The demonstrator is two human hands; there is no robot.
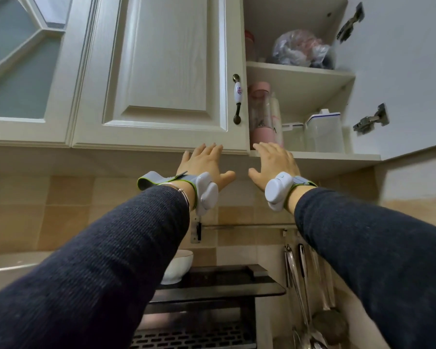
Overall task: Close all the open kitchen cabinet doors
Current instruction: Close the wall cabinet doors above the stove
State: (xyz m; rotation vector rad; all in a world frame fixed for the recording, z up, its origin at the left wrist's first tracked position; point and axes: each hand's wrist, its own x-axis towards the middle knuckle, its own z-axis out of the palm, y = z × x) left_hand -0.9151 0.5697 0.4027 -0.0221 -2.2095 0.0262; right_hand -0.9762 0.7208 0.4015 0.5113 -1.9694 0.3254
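A cream wall cabinet door (161, 71) with a white-and-bronze handle (238, 99) sits flush with its frame. To its right a second cabinet door (408, 71) stands swung wide open, its two metal hinges (371, 119) showing. The open compartment (300, 84) shows shelves with bottles and a bag. My left hand (207, 162) is raised with fingers spread, fingertips at the bottom edge of the flush door. My right hand (275, 163) is raised too, fingers apart, at the bottom shelf's front edge. Neither hand holds anything.
A glass-paned cabinet door (18, 71) is at the left. Inside the open compartment stand a pink bottle (261, 114), a clear container (324, 132) and a plastic bag (302, 49). Below are a white bowl (178, 267), a dark rack (217, 285) and hanging ladles (302, 285).
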